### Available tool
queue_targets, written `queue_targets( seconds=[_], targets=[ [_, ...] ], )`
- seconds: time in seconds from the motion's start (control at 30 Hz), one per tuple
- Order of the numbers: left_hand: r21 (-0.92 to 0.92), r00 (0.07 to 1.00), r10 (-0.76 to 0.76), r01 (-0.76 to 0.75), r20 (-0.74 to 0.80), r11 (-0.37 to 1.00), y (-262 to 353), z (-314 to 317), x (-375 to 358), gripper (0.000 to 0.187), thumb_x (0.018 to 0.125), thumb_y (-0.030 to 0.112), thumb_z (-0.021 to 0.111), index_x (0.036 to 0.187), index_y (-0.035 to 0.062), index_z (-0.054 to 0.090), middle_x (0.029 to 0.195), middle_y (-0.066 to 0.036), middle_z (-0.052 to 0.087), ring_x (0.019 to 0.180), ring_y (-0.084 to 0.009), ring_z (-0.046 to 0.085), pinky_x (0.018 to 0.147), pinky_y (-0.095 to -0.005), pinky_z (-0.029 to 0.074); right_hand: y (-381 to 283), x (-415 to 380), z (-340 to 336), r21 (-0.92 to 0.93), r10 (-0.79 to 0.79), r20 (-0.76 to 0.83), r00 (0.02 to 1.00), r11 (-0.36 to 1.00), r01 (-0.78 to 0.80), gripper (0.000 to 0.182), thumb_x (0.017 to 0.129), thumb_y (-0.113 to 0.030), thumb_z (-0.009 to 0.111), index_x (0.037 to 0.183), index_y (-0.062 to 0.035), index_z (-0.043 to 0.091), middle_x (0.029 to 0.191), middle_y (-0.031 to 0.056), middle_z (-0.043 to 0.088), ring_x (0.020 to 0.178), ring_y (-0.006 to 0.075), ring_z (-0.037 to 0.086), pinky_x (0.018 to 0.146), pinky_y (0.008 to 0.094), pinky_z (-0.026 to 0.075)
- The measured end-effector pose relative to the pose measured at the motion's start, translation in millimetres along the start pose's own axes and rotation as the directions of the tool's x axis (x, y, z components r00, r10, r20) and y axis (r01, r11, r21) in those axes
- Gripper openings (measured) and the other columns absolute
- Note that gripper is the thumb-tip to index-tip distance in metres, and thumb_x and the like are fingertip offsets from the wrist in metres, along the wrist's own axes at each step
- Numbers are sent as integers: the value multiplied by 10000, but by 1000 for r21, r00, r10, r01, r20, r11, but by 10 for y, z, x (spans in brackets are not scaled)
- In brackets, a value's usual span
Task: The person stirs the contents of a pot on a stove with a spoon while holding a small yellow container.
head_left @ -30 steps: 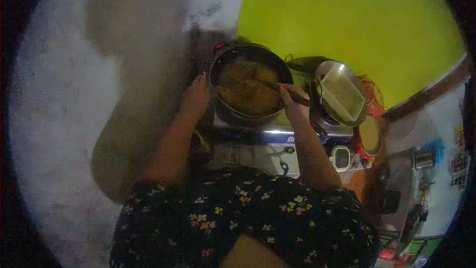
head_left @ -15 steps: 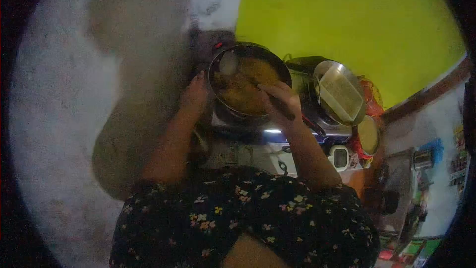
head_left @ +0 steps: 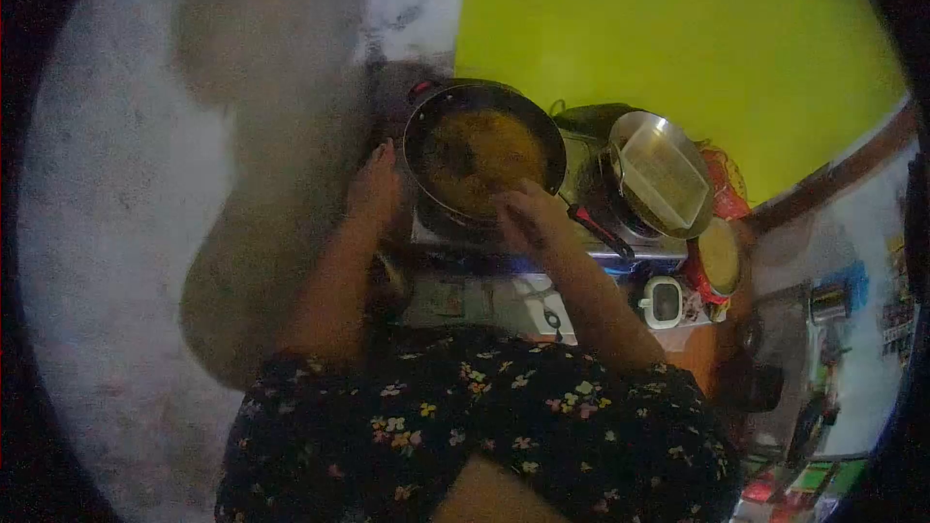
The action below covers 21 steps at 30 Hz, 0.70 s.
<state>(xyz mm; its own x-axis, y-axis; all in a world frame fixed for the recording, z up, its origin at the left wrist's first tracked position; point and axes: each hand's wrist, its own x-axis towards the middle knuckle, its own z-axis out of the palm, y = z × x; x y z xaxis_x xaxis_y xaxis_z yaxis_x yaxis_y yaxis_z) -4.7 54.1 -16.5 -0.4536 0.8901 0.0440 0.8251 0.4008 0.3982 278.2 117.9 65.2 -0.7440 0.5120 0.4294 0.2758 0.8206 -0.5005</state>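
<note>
A dark wok [head_left: 557,150] with yellow-brown food [head_left: 504,145] in it sits on the stove. My left hand [head_left: 376,184] is beside the wok's left edge, its fingers stretched upward and nothing visible in it. Over the wok's lower right rim, my right hand [head_left: 531,215] is closed around the dark handle of a cooking utensil. The utensil's head is hard to make out among the food. The wok's own black and red handle [head_left: 603,232] points to the lower right, with neither hand on it.
A metal pan [head_left: 697,218] holding a rectangular translucent container [head_left: 664,179] stands right of the wok. Farther right is a round, pale-topped container [head_left: 719,257]. A white-rimmed cup [head_left: 665,302] sits near the front. A grey wall [head_left: 126,232] rises at the left.
My right hand has moved down and slightly left with the utensil. The utensil's round head, earlier visible at the wok's upper left, has dropped toward the food. My left hand has barely moved.
</note>
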Motion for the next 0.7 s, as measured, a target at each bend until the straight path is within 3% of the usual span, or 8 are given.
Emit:
queue_targets(
  seconds=[0.07,0.13,0.2,0.3,0.4,0.5,0.6,0.7],
  targets=[
    [12,1000,-5,5,5,1000,23,-42,-20,570,948,135,421,1482,43,242,1500,-165,319,1307,-355,418,1048,-436,405,86,-47,102,122,182,61,981,975,-188,203,785,-70,648,987,-59,627,922,162,565,822,365,613,693,433,504],
    [-21,999,-32,33,19,999,86,-104,-40,573,943,136,426,1479,41,247,1499,-165,321,1308,-356,416,1046,-435,405,84,-58,100,70,175,65,982,981,-179,201,777,-78,648,976,-60,621,921,164,543,805,375,603,678,442,496],
    [-32,1000,-18,18,-9,999,47,-62,-26,577,936,134,433,1476,40,253,1496,-164,326,1308,-357,415,1046,-436,405,46,-69,27,-153,-24,27,999,988,28,200,765,-80,649,961,-57,614,919,167,527,790,384,593,656,448,485],
    [-12,997,29,-30,-75,999,-76,71,36,576,926,125,437,1469,35,270,1483,-166,345,1304,-358,418,1047,-443,402,136,-109,57,-200,6,45,999,980,3,256,720,-37,669,969,-51,611,903,166,520,775,389,587,625,449,472],
    [-10,998,-1,0,-68,1000,-10,24,14,567,919,122,433,1459,28,291,1468,-170,367,1296,-358,426,1046,-450,400,234,-146,81,-213,-94,-54,994,974,80,312,684,8,684,983,-53,621,884,163,534,773,386,584,616,429,466],
    [-16,998,-17,16,-59,1000,59,-38,-34,564,916,123,429,1456,26,297,1464,-169,372,1288,-354,438,1040,-447,404,348,-141,9,5,-81,-199,977,996,84,401,628,47,709,1008,-57,636,863,155,550,778,375,585,630,412,472],
    [-18,999,-17,17,-47,1000,107,-107,-60,555,924,121,416,1458,30,297,1468,-166,368,1276,-355,451,1033,-444,411,357,-100,-183,-141,-68,-236,969,989,35,405,640,27,705,1030,-65,645,862,155,562,796,368,592,648,399,479],
    [3,998,2,-2,-60,1000,106,-103,-58,548,928,121,411,1458,34,301,1463,-167,377,1265,-356,464,1028,-443,415,355,-74,-336,-149,70,-177,982,984,-97,271,793,27,634,1050,-52,665,906,165,593,826,359,614,715,403,509]
  ],
)
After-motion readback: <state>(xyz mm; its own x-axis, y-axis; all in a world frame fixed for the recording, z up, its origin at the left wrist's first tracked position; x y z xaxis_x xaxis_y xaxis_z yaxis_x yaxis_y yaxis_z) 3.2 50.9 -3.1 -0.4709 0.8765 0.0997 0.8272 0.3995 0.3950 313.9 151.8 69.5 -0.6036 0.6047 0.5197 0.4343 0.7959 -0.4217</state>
